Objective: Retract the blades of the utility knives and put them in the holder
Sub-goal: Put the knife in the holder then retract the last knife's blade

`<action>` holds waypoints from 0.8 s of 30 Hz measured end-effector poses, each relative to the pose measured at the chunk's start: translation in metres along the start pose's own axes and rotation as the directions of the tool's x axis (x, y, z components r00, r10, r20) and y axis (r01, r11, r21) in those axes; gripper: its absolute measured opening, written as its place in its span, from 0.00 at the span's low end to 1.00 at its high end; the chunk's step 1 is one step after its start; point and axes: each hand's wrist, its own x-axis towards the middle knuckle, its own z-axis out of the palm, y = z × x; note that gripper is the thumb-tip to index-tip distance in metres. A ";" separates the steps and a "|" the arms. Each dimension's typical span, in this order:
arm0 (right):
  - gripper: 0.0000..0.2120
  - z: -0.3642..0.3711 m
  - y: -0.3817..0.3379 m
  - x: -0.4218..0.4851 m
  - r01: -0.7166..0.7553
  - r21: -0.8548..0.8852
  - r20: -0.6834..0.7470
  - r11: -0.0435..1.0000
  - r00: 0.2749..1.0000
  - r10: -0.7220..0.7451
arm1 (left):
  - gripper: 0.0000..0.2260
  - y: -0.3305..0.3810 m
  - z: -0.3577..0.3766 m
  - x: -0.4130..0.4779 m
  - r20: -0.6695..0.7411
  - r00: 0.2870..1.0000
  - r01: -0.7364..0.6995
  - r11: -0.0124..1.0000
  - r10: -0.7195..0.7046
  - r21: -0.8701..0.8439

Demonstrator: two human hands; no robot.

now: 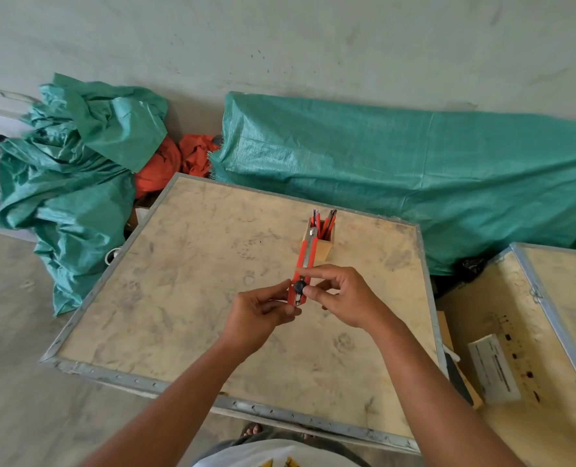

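From the head camera, both hands hold a red knife above the surface. The left hand pinches its near end in a clenched grip; the right hand grasps beside the black knob. Behind it stands the wooden holder, with other knives inside.

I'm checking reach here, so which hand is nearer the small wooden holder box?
Right. The right hand is just below the wooden holder box, slightly right; the left hand sits lower and further left.
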 end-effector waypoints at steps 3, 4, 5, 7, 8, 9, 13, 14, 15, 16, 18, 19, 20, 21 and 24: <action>0.09 0.002 0.001 -0.003 -0.009 -0.043 -0.048 0.999 0.999 0.006 | 0.20 0.003 0.003 -0.002 0.026 1.000 -0.001 1.000 0.000 0.014; 0.07 0.003 0.002 -0.004 -0.026 -0.062 -0.080 0.998 0.997 0.021 | 0.20 0.003 0.004 -0.003 0.028 1.000 -0.002 1.000 0.001 0.025; 0.07 0.003 0.003 -0.005 -0.041 -0.076 -0.105 0.996 0.994 0.033 | 0.20 0.003 0.005 -0.003 0.027 1.000 -0.003 0.999 0.002 0.034; 0.08 0.005 0.005 -0.005 -0.051 -0.079 -0.115 0.996 0.992 0.042 | 0.20 0.003 0.005 -0.003 0.023 1.000 -0.002 0.999 0.001 0.045; 0.08 0.004 0.005 -0.005 -0.047 -0.067 -0.103 0.997 0.994 0.040 | 0.21 0.003 0.005 -0.003 0.022 1.000 -0.005 0.999 0.004 0.050; 0.10 0.003 0.005 -0.005 -0.042 -0.049 -0.089 0.998 0.995 0.038 | 0.21 0.004 0.005 -0.002 0.022 1.000 -0.009 0.998 0.008 0.055; 0.10 -0.002 0.007 -0.006 0.002 -0.066 -0.103 0.998 0.995 -0.009 | 0.21 0.004 0.009 0.002 0.032 0.999 -0.019 0.997 0.017 0.071; 0.08 -0.002 0.007 -0.005 -0.003 -0.084 -0.127 0.996 0.992 -0.007 | 0.21 0.004 0.012 0.004 0.036 0.999 -0.021 0.997 0.019 0.079; 0.07 -0.002 0.008 -0.005 -0.019 -0.096 -0.154 0.995 0.988 0.004 | 0.21 0.004 0.014 0.005 0.039 0.999 -0.022 0.996 0.019 0.088; 0.08 -0.003 0.008 -0.006 -0.032 -0.106 -0.180 0.994 0.984 0.013 | 0.21 0.004 0.016 0.007 0.041 0.999 -0.022 0.995 0.018 0.095; 0.10 -0.006 0.010 -0.005 -0.044 -0.107 -0.200 0.993 0.980 0.022 | 0.21 0.005 0.021 0.010 0.045 0.999 -0.024 0.995 0.019 0.099; 0.10 -0.009 0.011 -0.006 -0.045 -0.088 -0.191 0.995 0.981 0.028 | 0.21 0.005 0.024 0.012 0.047 0.999 -0.025 0.995 0.020 0.099; 0.11 -0.013 0.012 -0.006 -0.047 -0.058 -0.172 0.997 0.984 0.036 | 0.21 0.005 0.026 0.015 0.047 0.999 -0.025 0.995 0.021 0.098; 0.12 -0.017 0.013 -0.006 -0.042 -0.032 -0.155 0.999 0.987 0.037 | 0.21 0.005 0.028 0.018 0.047 0.999 -0.024 0.995 0.020 0.096; 0.10 -0.025 0.020 -0.002 -0.010 -0.021 -0.181 1.000 0.984 0.006 | 0.21 0.004 0.035 0.029 0.049 0.999 -0.014 0.994 0.009 0.105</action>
